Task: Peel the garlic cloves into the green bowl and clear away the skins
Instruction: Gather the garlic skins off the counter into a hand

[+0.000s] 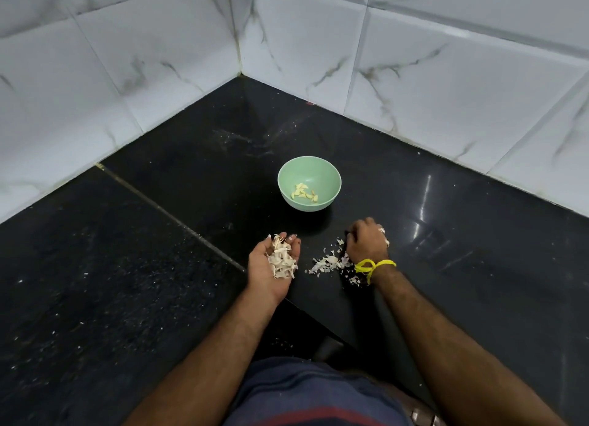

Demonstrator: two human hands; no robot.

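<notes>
Nearest, left hand (274, 264) palm up, cupped open under a heap of garlic skins (282, 260). Right hand (366, 239) knuckles up on black counter (159, 266), curled over loose skins (328, 263); grip unclear. Behind, green bowl (287, 177) with peeled cloves (304, 193).

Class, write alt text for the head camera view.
A left hand cups garlic skins while the right hand sweeps more skins across a black counter; a green bowl behind holds peeled cloves.
</notes>
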